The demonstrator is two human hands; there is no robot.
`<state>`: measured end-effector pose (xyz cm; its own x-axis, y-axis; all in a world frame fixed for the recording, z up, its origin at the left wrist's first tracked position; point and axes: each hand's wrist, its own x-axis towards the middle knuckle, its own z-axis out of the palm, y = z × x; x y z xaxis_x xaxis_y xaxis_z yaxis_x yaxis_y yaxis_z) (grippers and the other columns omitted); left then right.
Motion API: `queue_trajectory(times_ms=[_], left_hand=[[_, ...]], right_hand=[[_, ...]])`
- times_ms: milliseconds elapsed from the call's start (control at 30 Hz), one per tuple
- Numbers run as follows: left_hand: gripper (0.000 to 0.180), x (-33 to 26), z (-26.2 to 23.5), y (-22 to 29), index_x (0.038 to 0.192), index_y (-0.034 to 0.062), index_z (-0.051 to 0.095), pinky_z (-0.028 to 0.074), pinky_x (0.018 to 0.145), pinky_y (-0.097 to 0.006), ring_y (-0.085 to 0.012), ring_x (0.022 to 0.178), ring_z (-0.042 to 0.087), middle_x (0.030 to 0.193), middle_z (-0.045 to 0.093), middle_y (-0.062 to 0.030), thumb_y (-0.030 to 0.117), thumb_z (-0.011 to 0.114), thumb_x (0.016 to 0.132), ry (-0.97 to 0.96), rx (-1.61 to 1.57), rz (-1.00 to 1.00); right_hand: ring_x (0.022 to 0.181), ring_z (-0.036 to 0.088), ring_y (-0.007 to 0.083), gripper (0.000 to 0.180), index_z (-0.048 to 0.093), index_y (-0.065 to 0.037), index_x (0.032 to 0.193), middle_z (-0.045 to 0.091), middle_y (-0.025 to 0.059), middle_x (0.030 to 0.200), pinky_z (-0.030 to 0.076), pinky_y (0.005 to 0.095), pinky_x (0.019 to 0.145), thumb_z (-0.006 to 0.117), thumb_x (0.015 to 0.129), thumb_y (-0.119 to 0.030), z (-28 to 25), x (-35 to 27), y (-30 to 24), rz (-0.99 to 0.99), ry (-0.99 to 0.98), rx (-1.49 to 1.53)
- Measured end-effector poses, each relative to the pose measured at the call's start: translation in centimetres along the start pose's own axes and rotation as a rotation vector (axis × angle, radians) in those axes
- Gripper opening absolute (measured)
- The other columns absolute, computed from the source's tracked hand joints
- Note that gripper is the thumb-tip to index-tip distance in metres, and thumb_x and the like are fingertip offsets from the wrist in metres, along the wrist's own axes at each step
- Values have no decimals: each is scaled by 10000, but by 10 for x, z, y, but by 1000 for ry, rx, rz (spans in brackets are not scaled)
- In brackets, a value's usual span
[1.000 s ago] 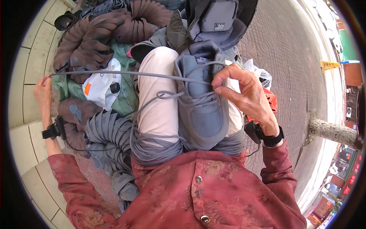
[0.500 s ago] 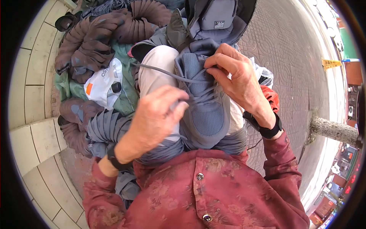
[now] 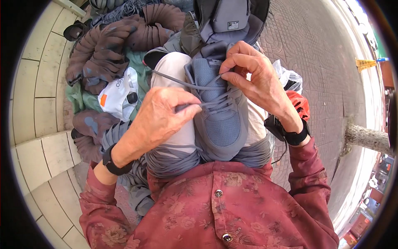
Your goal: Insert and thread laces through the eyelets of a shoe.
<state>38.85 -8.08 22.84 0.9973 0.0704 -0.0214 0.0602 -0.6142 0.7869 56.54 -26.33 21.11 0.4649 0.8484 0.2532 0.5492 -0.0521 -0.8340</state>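
A grey-blue sneaker (image 3: 224,132) rests on my lap, its toe pointing toward me. My left hand (image 3: 168,110) pinches a grey shoelace (image 3: 211,103) at the left side of the shoe, pulling it away from the eyelets. My right hand (image 3: 253,76) is closed on a lace at the upper right of the tongue (image 3: 204,74), thumb and forefinger pressed together. Another length of lace runs loosely from the shoe to the left across my pale trouser knee (image 3: 170,68). Bundles of grey laces (image 3: 174,161) lie over my thighs.
Brown stacked shoe pieces (image 3: 99,54) and a white plastic bag (image 3: 121,94) lie on green cloth at the left. A dark grey backpack (image 3: 230,20) stands beyond the shoe. To the right are a red bag (image 3: 299,103), a tree trunk (image 3: 367,138) and paving (image 3: 306,50).
My left hand, blurred before, has moved slightly left and now holds the lace steadily by the shoe. My right hand stays near the tongue, still pinching.
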Motion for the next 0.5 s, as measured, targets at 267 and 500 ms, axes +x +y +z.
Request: queue_trajectory(times_ms=[267,500], left_hand=[[100,1,0,15,947,-22,741,425,525,-229,-74,595,568,918,661,-62,16,707,862,117,6,78],[187,8,-2,19,868,16,780,389,521,-268,-66,557,494,660,591,-32,185,711,905,-57,-70,-237]], right_hand=[[782,589,238,94,619,33,877,545,103,935,479,321,685,683,814,63,-2,-7,-3,-27,57,8],[764,595,291,119,578,17,882,577,123,916,475,345,658,648,813,85,-3,-12,-3,-104,117,-86]])
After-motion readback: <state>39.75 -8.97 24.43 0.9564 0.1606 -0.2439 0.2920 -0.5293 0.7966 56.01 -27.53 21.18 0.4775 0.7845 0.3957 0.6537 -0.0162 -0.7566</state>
